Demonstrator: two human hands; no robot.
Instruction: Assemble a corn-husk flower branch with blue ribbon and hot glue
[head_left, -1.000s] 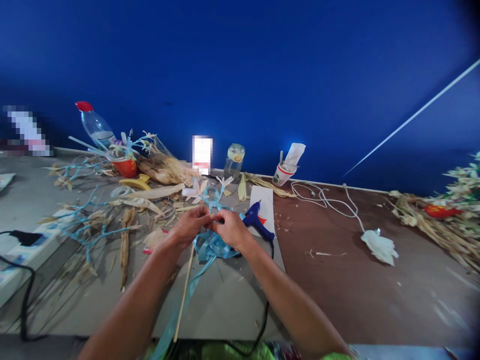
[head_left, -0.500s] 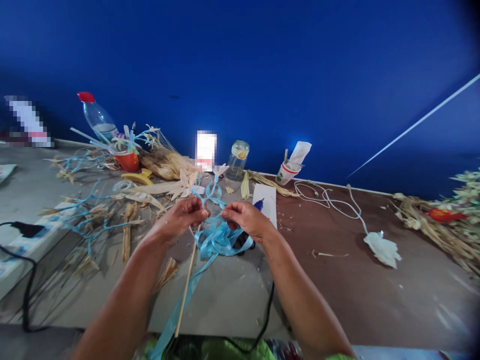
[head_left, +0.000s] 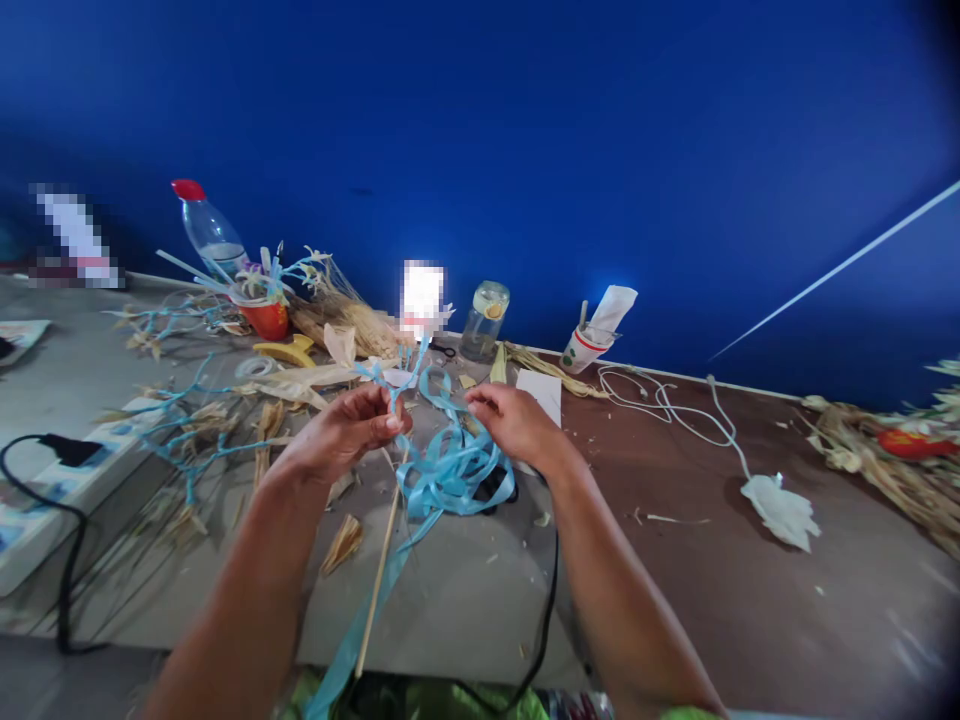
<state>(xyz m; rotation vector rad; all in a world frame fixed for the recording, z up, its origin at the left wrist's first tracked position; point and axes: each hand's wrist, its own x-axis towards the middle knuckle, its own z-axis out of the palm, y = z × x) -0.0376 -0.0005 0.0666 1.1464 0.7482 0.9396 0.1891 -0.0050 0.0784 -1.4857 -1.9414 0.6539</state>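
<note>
My left hand (head_left: pixel 356 430) is closed, its thumb and fingers pinching a thin branch (head_left: pixel 395 388) wrapped in light blue ribbon, with pale petals at its top. A wooden stick (head_left: pixel 379 580) slants from below that hand to the table's front edge. My right hand (head_left: pixel 514 420) is closed at the blue ribbon (head_left: pixel 450 475), with a strand at its fingertips. The rest of the ribbon lies in loose loops below and between my hands, and one length trails towards me. A black object under the loops is mostly covered.
To the left lie blue-wrapped branches (head_left: pixel 195 465), dried husks and a white power strip (head_left: pixel 71 500). Along the blue wall stand a bottle (head_left: pixel 210 235), a red cup (head_left: pixel 266 318), a glass jar (head_left: pixel 484 325) and a paper cup (head_left: pixel 586 348). A white cable (head_left: pixel 675 410) lies right.
My hands have moved apart slightly, the right one rightwards and the left one a little down. The branch top now stands clearer above my left hand. The view has shifted slightly.
</note>
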